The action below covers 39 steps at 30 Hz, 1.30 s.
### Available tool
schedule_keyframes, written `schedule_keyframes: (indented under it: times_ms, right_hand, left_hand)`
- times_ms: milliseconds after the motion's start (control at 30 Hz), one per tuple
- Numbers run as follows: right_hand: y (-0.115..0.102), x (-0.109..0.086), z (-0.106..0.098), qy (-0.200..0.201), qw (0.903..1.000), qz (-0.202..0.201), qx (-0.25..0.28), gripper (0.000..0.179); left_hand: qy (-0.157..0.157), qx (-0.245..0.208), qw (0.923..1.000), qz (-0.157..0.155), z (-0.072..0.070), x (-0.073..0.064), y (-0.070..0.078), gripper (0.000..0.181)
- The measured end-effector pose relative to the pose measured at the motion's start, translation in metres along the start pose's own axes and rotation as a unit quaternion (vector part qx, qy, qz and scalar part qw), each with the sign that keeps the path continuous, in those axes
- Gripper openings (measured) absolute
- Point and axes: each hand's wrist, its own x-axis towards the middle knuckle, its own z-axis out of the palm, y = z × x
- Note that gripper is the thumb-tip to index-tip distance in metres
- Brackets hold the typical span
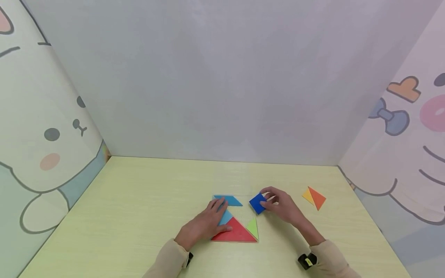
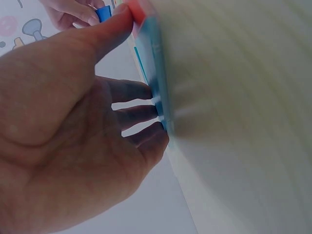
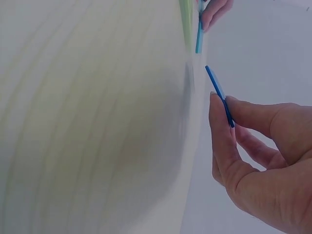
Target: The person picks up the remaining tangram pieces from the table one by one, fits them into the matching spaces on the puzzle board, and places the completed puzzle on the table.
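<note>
Between its thumb and fingers, my right hand [image 1: 282,206] pinches a dark blue square tangram piece [image 1: 257,203]. The right wrist view shows that square edge-on, tilted and raised off the table. My left hand [image 1: 203,224] rests with extended fingers on the left side of a flat square tangram tray [image 1: 244,211]. Under and beside it lie a large red triangle [image 1: 237,233] and a light blue piece [image 1: 226,218], partly covered by the hand. A blue parallelogram [image 1: 233,200] lies along the tray's far edge, and a light green triangle [image 1: 253,227] along its right edge.
To the right on the pale wooden table [image 1: 139,200] lie an orange-red triangle [image 1: 317,198] and a yellow triangle [image 1: 307,195], overlapping in this view. A plain grey wall [image 1: 222,85] stands behind the table, with cartoon-printed panels at both sides.
</note>
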Motion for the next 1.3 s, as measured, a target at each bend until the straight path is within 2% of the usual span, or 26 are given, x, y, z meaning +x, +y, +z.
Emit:
schedule_keyframes:
  times_ms: [733,1300]
  right_hand:
    - [-0.01,-0.002,0.022,-0.069,0.9957,-0.062,0.0,0.028]
    - [-0.014,-0.001,0.031,-0.101,0.9922,-0.072,0.003,0.026]
  left_hand:
    - [-0.005,0.01,0.9997,-0.022,0.001,0.003,0.001,0.079]
    - [-0.012,0.006,0.9996,-0.024,0.0,0.004,0.001,0.08]
